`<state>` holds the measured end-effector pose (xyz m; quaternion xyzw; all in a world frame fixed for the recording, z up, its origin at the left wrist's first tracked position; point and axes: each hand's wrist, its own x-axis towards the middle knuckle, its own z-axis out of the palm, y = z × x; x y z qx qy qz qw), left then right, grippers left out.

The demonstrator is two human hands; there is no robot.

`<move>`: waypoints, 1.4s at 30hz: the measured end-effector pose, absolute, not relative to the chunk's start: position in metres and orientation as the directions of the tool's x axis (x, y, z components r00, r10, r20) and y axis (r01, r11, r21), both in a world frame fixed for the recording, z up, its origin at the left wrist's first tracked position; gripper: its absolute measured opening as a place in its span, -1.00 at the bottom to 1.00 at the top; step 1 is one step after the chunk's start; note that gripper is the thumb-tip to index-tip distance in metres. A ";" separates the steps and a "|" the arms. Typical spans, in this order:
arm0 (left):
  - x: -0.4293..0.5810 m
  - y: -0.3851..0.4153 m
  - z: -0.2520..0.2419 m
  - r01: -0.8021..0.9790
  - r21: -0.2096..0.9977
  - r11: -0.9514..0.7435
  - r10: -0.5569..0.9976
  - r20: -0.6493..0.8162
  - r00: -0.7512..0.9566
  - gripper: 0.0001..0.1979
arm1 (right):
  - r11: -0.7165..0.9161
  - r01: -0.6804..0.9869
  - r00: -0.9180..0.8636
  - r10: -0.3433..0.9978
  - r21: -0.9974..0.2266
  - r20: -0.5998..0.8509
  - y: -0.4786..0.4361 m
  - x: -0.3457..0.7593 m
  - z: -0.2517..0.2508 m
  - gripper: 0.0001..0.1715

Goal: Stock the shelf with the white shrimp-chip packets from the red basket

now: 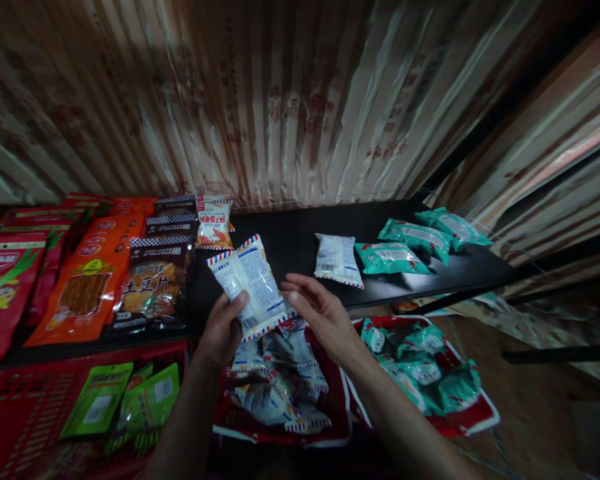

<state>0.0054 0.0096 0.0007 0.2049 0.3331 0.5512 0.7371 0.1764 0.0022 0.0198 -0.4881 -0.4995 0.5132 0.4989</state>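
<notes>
- White, pillow-shaped plastic snack bag with red-and-blue striped ends [257, 280]: we hold it in our left hand [223, 330], thumb across its printed face, tilted near the front edge of the long black shelf [275, 230].
- Our right hand [325, 317] is loosely spread beside the bag's right edge; we cannot tell whether its fingertips touch.
- Below both hands we see a red plastic basket with a pale rim [337, 400], holding a heap of matching white striped bags [280, 393].
- To its right, we have a second red basket [473, 417] with shiny teal bags [423, 370] inside.
- On the shelf's right part, one white striped bag [337, 259] lies just beside a group of teal plastic bags [393, 259].
- On the left part, we see flat red packets [10, 287], orange packets [87, 280] and black packets with checkered tops [153, 287], overlapping in rows.
- Behind the shelf, we face a pleated, printed curtain [290, 100].
</notes>
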 end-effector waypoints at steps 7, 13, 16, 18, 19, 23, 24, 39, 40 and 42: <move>0.008 0.011 0.000 -0.695 0.663 0.280 0.959 -0.233 0.163 -0.40 | -0.042 0.009 -0.058 0.997 -0.999 -0.043 -0.002 0.169 0.016 -0.66; 0.008 0.010 -0.001 -0.715 0.643 0.276 0.960 -0.224 0.169 -0.42 | -0.053 -0.042 -0.036 0.998 -0.998 -0.051 -0.003 0.167 0.016 -0.67; 0.007 0.010 -0.003 -0.734 0.625 0.267 0.961 -0.225 0.159 -0.41 | -0.047 -0.059 -0.029 0.999 -0.997 -0.046 -0.003 0.166 0.017 -0.67; 0.008 0.010 -0.004 -0.744 0.614 0.263 0.962 -0.224 0.155 -0.41 | -0.046 -0.057 -0.016 0.999 -0.997 -0.045 -0.004 0.165 0.017 -0.67; 0.009 0.010 -0.005 -0.748 0.610 0.262 0.962 -0.224 0.154 -0.41 | -0.046 -0.052 -0.005 0.999 -0.998 -0.046 -0.004 0.165 0.017 -0.68; 0.011 0.010 -0.004 -0.760 0.593 0.266 0.959 -0.240 0.149 -0.45 | -0.046 -0.028 0.023 0.999 -0.999 -0.047 -0.005 0.165 0.017 -0.69; 0.012 0.011 -0.003 -0.765 0.585 0.269 0.958 -0.244 0.151 -0.46 | -0.041 -0.028 0.027 0.999 -0.999 -0.042 -0.005 0.164 0.017 -0.69; -0.017 0.019 0.004 -0.511 0.859 0.002 0.995 -0.051 -0.083 -0.51 | 0.111 0.299 -0.214 0.976 -0.948 0.047 0.002 0.216 0.041 -0.76; -0.017 0.019 0.004 -0.480 0.877 0.034 0.996 -0.072 -0.061 -0.51 | 0.109 0.312 -0.226 0.973 -0.944 0.038 0.001 0.218 0.043 -0.76; -0.016 0.018 0.003 -0.432 0.897 0.100 0.991 -0.129 -0.038 -0.51 | 0.081 0.301 -0.221 0.975 -0.950 0.013 0.000 0.217 0.044 -0.74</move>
